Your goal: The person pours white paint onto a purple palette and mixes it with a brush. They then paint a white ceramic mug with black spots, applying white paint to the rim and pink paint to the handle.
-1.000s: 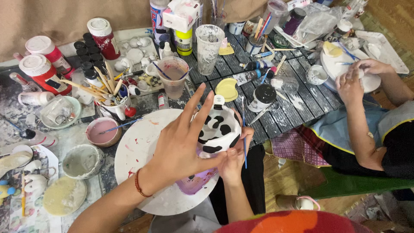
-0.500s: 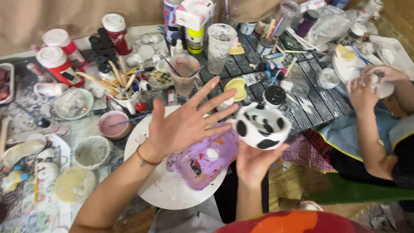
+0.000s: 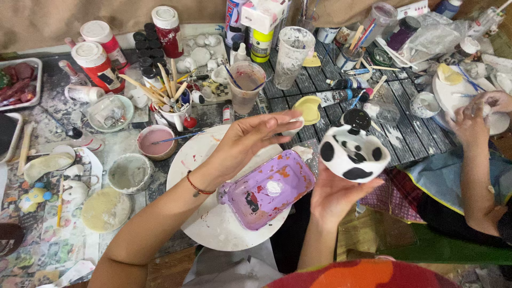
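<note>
Covering the dark slatted table [image 3: 405,136], paint clutter hides most of the surface. You have a round white turntable disc [image 3: 197,160] partly hidden under a purple rectangular plastic palette tray [image 3: 269,186] and your forearm. Your right hand [image 3: 336,194] cups a white ceramic bowl with black cow spots [image 3: 353,152] from below, fingers spread under it. Your left hand [image 3: 253,140] hovers above the tray, fingertips pinched together; whether they hold anything is unclear.

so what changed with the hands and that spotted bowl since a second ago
The left hand, spread wide above the bowl earlier, has curled its fingers loosely. The right hand has carried the black-spotted white bowl rightward, off the round white board. The purple tray stays on the board; the right hand still cradles the bowl.
</note>
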